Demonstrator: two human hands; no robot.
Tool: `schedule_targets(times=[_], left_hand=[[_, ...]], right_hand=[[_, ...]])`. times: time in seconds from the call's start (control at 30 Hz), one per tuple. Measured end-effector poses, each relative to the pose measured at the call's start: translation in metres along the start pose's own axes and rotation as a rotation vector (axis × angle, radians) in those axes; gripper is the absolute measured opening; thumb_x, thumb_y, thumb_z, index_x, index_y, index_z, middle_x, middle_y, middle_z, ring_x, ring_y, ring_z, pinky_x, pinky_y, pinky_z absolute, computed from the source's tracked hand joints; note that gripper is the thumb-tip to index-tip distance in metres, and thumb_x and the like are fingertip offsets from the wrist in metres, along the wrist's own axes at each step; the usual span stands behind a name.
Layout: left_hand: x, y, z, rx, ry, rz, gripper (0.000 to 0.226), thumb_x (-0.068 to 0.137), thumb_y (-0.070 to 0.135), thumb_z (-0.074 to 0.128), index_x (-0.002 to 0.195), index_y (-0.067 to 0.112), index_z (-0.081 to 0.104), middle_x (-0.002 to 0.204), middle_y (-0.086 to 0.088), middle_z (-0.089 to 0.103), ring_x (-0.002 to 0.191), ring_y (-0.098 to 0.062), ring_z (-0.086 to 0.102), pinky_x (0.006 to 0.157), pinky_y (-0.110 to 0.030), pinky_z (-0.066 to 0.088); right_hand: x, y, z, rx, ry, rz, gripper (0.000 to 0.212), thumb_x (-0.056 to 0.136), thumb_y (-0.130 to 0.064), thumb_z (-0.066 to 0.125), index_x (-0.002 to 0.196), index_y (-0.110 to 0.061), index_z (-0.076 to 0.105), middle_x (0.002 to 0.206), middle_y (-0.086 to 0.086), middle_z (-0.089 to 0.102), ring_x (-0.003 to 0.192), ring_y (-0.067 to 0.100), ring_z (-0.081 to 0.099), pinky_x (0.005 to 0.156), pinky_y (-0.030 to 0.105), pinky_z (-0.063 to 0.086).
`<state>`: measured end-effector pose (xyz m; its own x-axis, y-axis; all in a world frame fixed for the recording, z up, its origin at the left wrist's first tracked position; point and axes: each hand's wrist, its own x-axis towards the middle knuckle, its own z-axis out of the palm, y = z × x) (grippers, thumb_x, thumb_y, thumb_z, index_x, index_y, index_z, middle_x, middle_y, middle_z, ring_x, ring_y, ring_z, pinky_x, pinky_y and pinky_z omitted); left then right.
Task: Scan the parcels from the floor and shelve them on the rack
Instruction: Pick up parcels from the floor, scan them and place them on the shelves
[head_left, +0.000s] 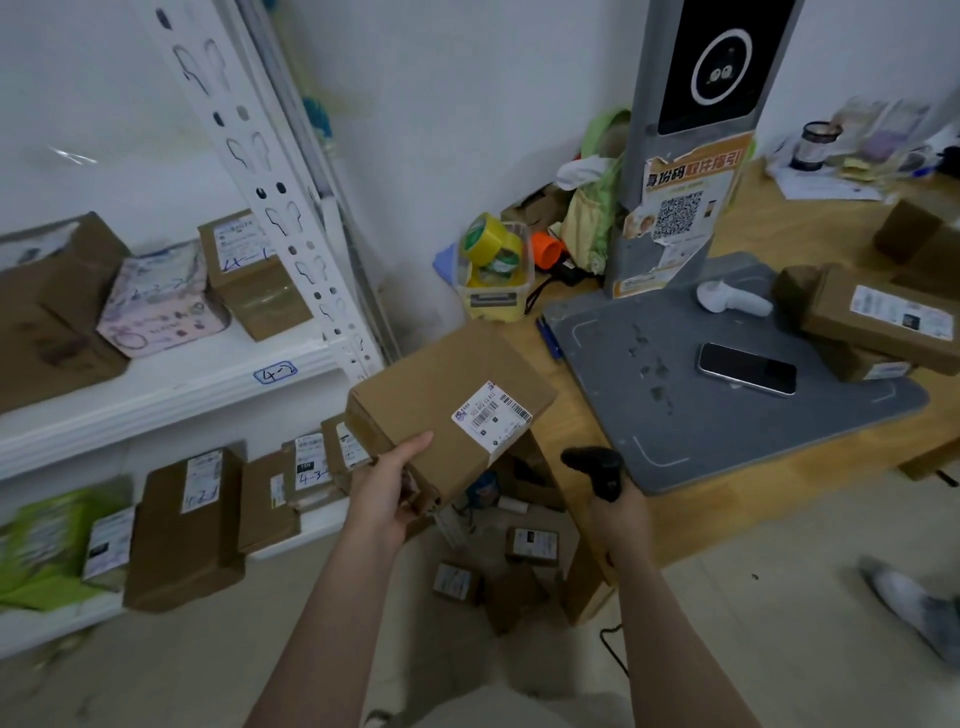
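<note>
Scanning looks to be the step in hand. The left hand (387, 488) grips the parcel (441, 410) by its near corner, thumb on top, in the air between rack (171, 395) and tabletop (753, 223). The right hand (621, 512) has its fingers wrapped round the black scanner (597, 467). Best aim its nose squarely at the label (491, 410), which faces up. The box's long axis runs from rack side to tabletop side.

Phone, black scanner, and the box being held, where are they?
phone (746, 368), head view, middle of its dark screen.
black scanner (597, 470), head view, its dark top end.
box (431, 395), head view, bare cardboard left of the label.
</note>
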<state>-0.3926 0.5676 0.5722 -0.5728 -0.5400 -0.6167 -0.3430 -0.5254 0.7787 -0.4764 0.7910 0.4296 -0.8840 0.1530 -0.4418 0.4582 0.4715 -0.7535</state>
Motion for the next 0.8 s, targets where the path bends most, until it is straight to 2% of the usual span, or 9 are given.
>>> schedule_targets(times=[0.07,0.13,0.2,0.27,0.33,0.47,0.57,0.67,0.8], left_hand=[[0.001,0.0,-0.002,-0.014,0.013,0.018,0.062,0.078,0.023,0.084,0.132,0.018,0.055,0.123,-0.007,0.065,0.113,-0.026,0.06,0.089,-0.045,0.055],[0.002,0.001,-0.004,-0.036,0.011,0.042,0.056,0.079,0.022,0.083,0.128,0.018,0.056,0.122,-0.007,0.066,0.113,-0.026,0.06,0.077,-0.04,0.054],[0.003,0.005,-0.007,-0.069,0.009,0.068,0.049,0.08,0.02,0.082,0.122,0.018,0.057,0.119,-0.006,0.067,0.11,-0.024,0.061,0.073,-0.037,0.053],[0.004,0.008,-0.008,-0.107,0.022,0.093,0.053,0.08,0.018,0.082,0.126,0.015,0.056,0.121,-0.007,0.067,0.107,-0.022,0.062,0.079,-0.039,0.054],[0.004,0.011,-0.009,-0.13,0.03,0.126,0.058,0.08,0.017,0.082,0.131,0.011,0.053,0.122,-0.008,0.067,0.105,-0.02,0.063,0.088,-0.044,0.055],[0.003,0.012,-0.011,-0.158,0.027,0.198,0.064,0.08,0.014,0.082,0.135,0.008,0.049,0.122,-0.009,0.067,0.105,-0.02,0.065,0.098,-0.05,0.053],[0.002,0.009,-0.015,-0.15,0.023,0.248,0.071,0.074,0.016,0.086,0.135,0.009,0.049,0.122,-0.008,0.067,0.113,-0.025,0.063,0.104,-0.055,0.049],[-0.001,0.008,-0.019,-0.158,0.007,0.285,0.086,0.061,0.023,0.089,0.136,0.009,0.049,0.124,-0.007,0.067,0.116,-0.026,0.063,0.106,-0.056,0.047],[0.0,0.004,-0.021,-0.18,0.0,0.3,0.077,0.074,0.015,0.085,0.139,0.009,0.045,0.126,-0.006,0.064,0.119,-0.025,0.059,0.109,-0.054,0.045]], right_hand=[[-0.007,-0.013,-0.008,0.084,0.003,-0.035,0.017,0.088,-0.005,0.06,0.104,-0.011,0.06,0.087,0.008,0.064,0.085,0.028,0.062,0.07,0.034,0.049],[-0.012,-0.031,-0.018,0.129,0.009,-0.101,0.011,0.086,-0.005,0.067,0.092,-0.011,0.06,0.079,0.008,0.063,0.079,0.029,0.063,0.067,0.034,0.048],[-0.022,-0.054,-0.026,0.162,-0.012,-0.198,0.011,0.085,-0.008,0.071,0.083,-0.01,0.06,0.072,0.009,0.063,0.072,0.028,0.063,0.063,0.034,0.046],[-0.036,-0.075,-0.03,0.169,-0.074,-0.291,0.013,0.085,-0.011,0.073,0.079,-0.011,0.061,0.065,0.005,0.061,0.062,0.023,0.06,0.057,0.03,0.044],[-0.052,-0.093,-0.029,0.139,-0.126,-0.373,0.019,0.086,-0.015,0.073,0.075,-0.019,0.058,0.062,-0.002,0.058,0.056,0.015,0.056,0.053,0.025,0.04],[-0.077,-0.112,-0.02,0.107,-0.192,-0.471,0.011,0.087,-0.021,0.074,0.091,-0.022,0.064,0.081,-0.007,0.066,0.073,0.005,0.061,0.058,0.022,0.043],[-0.085,-0.117,-0.016,0.061,-0.178,-0.487,0.011,0.087,-0.023,0.074,0.084,-0.018,0.064,0.075,-0.003,0.066,0.068,0.009,0.061,0.055,0.022,0.042],[-0.089,-0.121,-0.015,0.011,-0.155,-0.505,0.017,0.087,-0.025,0.074,0.076,-0.016,0.063,0.069,0.002,0.065,0.065,0.016,0.062,0.056,0.029,0.045],[-0.092,-0.121,-0.013,-0.027,-0.143,-0.523,0.025,0.087,-0.025,0.072,0.073,-0.007,0.063,0.066,0.01,0.064,0.061,0.023,0.06,0.055,0.031,0.041]])
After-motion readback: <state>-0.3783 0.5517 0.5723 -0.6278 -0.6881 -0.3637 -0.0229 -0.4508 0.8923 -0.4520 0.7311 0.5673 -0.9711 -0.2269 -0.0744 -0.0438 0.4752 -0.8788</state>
